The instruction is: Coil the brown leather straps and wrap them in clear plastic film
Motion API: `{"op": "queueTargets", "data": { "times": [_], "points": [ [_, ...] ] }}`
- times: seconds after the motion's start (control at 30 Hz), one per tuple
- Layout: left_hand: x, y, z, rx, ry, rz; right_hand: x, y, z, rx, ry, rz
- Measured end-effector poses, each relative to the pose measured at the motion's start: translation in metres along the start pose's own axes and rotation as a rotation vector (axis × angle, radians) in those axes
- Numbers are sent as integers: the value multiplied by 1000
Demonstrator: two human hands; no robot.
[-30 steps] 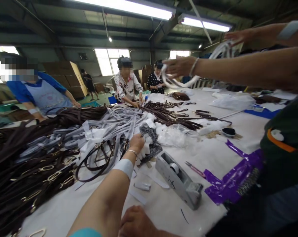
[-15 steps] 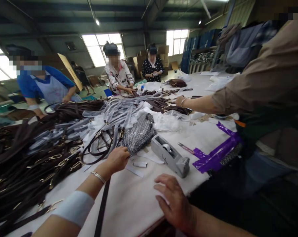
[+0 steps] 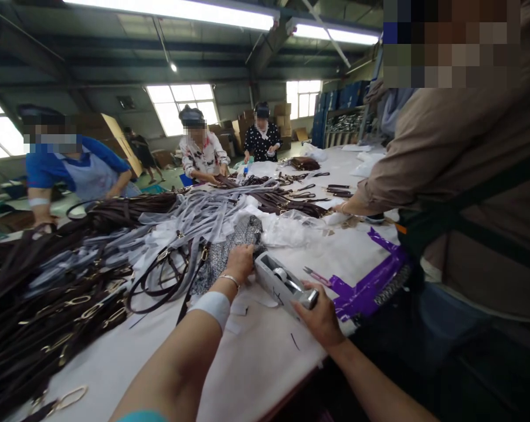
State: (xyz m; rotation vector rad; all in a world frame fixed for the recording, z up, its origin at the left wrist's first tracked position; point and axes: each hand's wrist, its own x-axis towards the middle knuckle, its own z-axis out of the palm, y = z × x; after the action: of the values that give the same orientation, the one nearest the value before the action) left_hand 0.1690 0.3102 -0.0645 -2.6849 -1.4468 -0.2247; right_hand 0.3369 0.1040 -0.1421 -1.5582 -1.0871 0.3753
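My left hand (image 3: 239, 262) is closed, its fingers curled onto a grey patterned cloth (image 3: 223, 251) beside the far end of a grey tape dispenser (image 3: 279, 281). A bracelet and a white wrist band show on that arm. My right hand (image 3: 320, 312) grips the near end of the dispenser, by its cutter. Dark brown straps with gold buckles (image 3: 159, 275) lie in loops just left of my left hand, with white wrapped straps (image 3: 203, 214) behind them.
A big heap of brown straps (image 3: 40, 281) covers the table's left. A person in a beige top (image 3: 458, 193) stands close on the right, hand on the table. Purple tape strips (image 3: 370, 281) and small scissors (image 3: 314, 274) lie near the dispenser. Three people work across the table.
My right hand has moved off the table edge onto the tape dispenser's near end. My left hand has shifted forward onto the patterned cloth. The view has tilted up.
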Motion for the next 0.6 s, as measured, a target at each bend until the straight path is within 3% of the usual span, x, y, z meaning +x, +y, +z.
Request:
{"op": "queueTargets", "data": {
  "times": [0.27, 0.47, 0.6],
  "points": [
    [-13, 6, 35, -1, -214, 84, 24, -10, -26, 49, 50, 68],
    [-22, 17, 39, -36, -194, 69, 41, -32, -44, 10, 78, 95],
    [-39, 25, 33, -50, -156, 65, 61, -43, -38, 12, 118, 37]
  ]
}}
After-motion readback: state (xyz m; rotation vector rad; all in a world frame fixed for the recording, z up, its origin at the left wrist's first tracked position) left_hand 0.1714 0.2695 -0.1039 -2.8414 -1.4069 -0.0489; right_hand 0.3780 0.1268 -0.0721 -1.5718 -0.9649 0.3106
